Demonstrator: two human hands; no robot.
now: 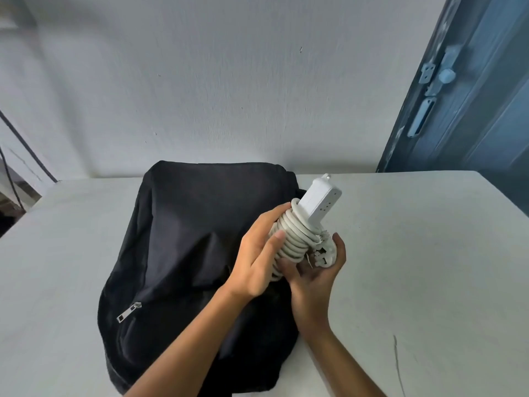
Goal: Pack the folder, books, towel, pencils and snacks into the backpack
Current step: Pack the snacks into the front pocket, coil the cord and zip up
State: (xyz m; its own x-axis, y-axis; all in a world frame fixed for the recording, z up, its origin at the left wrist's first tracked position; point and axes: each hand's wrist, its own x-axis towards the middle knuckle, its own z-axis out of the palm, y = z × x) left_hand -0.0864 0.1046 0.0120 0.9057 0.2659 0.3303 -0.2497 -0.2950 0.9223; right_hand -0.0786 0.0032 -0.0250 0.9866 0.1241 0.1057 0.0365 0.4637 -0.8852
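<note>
- The left hand point(259, 259) curls its grip round a power strip point(310, 217) wound in its own cord; the right hand point(317, 270) cups the plug end from below, fingers curled on it.
- The black backpack point(197, 253) lies flat on the worktop point(415, 267), just beside and under the hands, front pocket zip point(128, 312) closed.
- No folder, books, towel, pencils or snacks show.
- Probably best: keep the coil tight so the cord cannot unwind, find the main opening first.
- Pale wall behind, blue door point(469, 110) to the right.
</note>
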